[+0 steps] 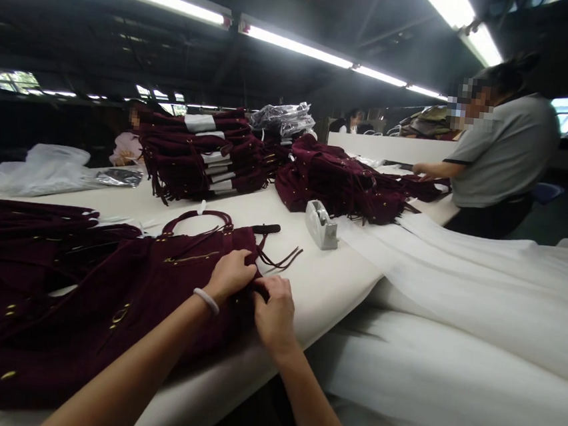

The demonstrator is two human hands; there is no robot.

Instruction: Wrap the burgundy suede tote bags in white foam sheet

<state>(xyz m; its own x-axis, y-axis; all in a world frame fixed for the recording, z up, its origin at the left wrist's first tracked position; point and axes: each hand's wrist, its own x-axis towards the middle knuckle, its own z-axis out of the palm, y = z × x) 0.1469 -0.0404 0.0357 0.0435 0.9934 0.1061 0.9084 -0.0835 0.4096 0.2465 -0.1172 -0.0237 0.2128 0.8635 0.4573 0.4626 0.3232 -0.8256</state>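
Note:
A dark burgundy handbag with brass-coloured studs and a zip lies on its side at the table's front edge. My left hand, with a white band at the wrist, is closed on the bag's top right edge. Just beside it, my right hand pinches the same end of the bag. The fingertips of both hands are partly hidden in the dark fabric. Beyond my hands, a round carry handle stands up from the bag, and thin tassel cords trail onto the table.
A grey tape dispenser stands on the white table. Stacked burgundy bags and a bag heap lie behind. White sheeting drapes at right; clear plastic lies left. A co-worker stands at far right.

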